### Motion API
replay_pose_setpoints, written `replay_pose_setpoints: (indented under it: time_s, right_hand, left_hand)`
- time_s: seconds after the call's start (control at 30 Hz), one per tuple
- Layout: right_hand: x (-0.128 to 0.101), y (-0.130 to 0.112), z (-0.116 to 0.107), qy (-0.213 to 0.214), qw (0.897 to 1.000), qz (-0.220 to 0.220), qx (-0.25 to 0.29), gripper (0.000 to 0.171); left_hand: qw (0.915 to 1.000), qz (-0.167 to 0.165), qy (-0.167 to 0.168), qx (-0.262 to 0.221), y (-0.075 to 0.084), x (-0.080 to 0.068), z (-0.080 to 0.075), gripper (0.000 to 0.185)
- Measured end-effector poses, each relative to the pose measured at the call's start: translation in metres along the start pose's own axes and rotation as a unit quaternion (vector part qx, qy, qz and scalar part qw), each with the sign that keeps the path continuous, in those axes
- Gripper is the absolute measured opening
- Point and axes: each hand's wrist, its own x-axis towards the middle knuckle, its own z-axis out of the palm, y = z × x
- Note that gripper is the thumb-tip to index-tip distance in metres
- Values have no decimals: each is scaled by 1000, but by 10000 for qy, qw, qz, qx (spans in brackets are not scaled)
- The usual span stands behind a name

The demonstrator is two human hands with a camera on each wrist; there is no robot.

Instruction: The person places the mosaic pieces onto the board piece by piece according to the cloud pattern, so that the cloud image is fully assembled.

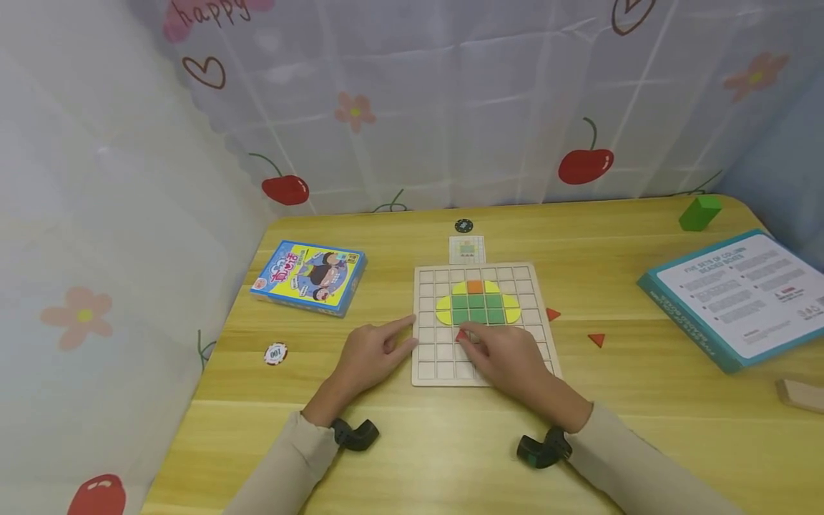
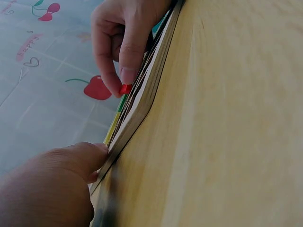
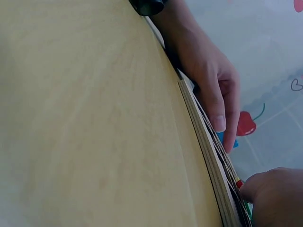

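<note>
A wooden grid board [image 1: 426,370] lies on the table. On it, green squares [image 1: 477,301] fill a block of cells, topped by an orange square [image 1: 474,287] and flanked by yellow rounded pieces [image 1: 444,310]. Just below the green squares, my right hand [image 1: 511,357] pinches a small red triangle [image 2: 125,89] between thumb and index finger; the fingers partly cover it. My left hand [image 1: 368,355] touches the board's left edge with thumb and index finger extended. In the left wrist view its thumb [image 2: 85,156] lies against the rim.
Two red triangles [image 1: 596,340] lie right of the board. Behind it are a pattern card [image 1: 466,249] and a black chip [image 1: 463,225]. A blue box [image 1: 309,279] and white chip [image 1: 275,353] lie left; a teal box [image 1: 740,300], green block [image 1: 700,213] and wooden piece [image 1: 801,395] right.
</note>
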Motion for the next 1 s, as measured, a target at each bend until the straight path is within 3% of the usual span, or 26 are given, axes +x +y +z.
replay_pose_setpoints:
  time_s: [0.33,0.47,0.63,0.73,0.83,1.0]
  right_hand:
    - [1,0,-2,-156,9994,295,88,24]
    - [-5,6,-6,486,9965,507,452,21]
    - [-19,24,-20,1466,9866,350,630,19]
    - [-33,42,-35,1705,9828,434,561,20]
    - [-49,64,-56,1593,9833,805,362,21]
    - [-79,101,-97,947,9809,1696,84,25]
  left_hand:
    - [10000,53,67,-43,1,0,-1,39]
    - [9999,81,76,-41,2,0,-1,38]
    - [9999,122,28,-22,3,0,0,36]
    - [9998,185,40,-51,2,1,0,37]
    - [9996,238,104,-81,2,1,0,36]
    - [9997,200,102,-122,1,0,-1,36]
